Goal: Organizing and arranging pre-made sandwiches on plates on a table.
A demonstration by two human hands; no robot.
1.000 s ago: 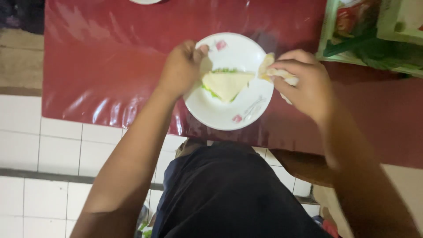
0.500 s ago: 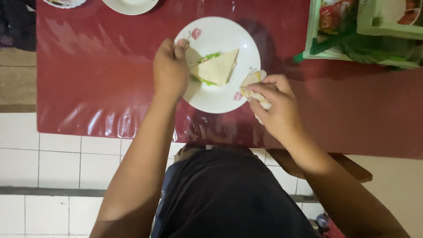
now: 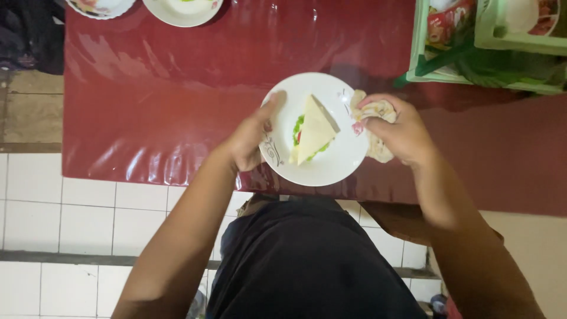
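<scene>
Red-and-white packets (image 3: pixel 444 26) in green basket (image 3: pixel 420 56), far right. Left hand (image 3: pixel 251 139) gripping white plate (image 3: pixel 331 171) rim; right hand (image 3: pixel 398 131) clenched around crumpled cloth (image 3: pixel 378 147).

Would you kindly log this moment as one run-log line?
left hand: grips white plate rim | right hand: presses crumpled cloth at rim | on plate: triangular sandwich

Pretty dim indoor shot, light from overhead threw streaky glare across the glossy red desk (image 3: pixel 147 88); corners were murky, everything slightly soft and grainy.
</scene>
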